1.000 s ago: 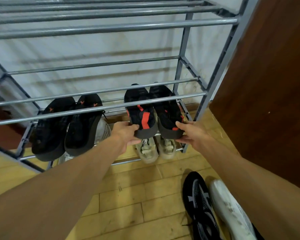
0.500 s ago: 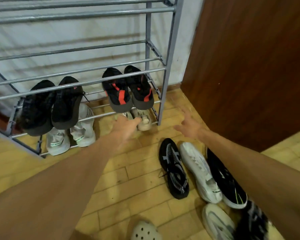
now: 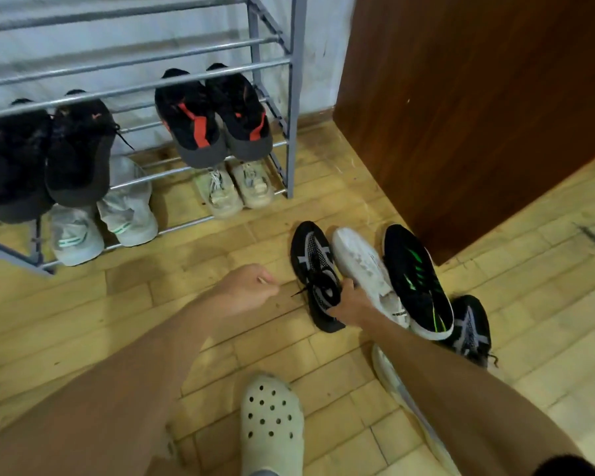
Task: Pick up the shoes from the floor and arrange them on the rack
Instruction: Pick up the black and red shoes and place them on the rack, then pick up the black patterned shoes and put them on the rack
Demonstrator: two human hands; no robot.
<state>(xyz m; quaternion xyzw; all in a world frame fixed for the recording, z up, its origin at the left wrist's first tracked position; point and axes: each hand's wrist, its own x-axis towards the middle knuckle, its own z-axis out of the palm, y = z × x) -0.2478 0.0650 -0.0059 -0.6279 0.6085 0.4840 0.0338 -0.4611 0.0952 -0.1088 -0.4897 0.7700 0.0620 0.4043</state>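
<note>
A grey metal rack [image 3: 296, 97] stands against the wall. It holds a black-and-red pair [image 3: 200, 125] and a black pair [image 3: 76, 149] on one shelf, with a beige pair [image 3: 234, 187] and a white-mint pair [image 3: 128, 207] below. On the floor to its right lie a black mesh shoe [image 3: 311, 255], a white shoe [image 3: 361, 259], a black-green shoe [image 3: 416, 276] and another black-grey shoe [image 3: 471, 328]. My right hand [image 3: 352, 304] grips the black mesh shoe at its collar, thumb against the white shoe. My left hand [image 3: 248, 290] hovers beside it, fingers loosely curled, holding nothing.
A brown wooden door [image 3: 461, 97] stands right of the rack, close behind the floor shoes. My foot in a pale perforated clog [image 3: 272, 417] rests on the wooden floor. One more white shoe [image 3: 389, 372] lies partly under my right forearm.
Both hands let go of the black-and-red pair on the rack and came down and back. My right hand took hold of the black mesh shoe on the floor.
</note>
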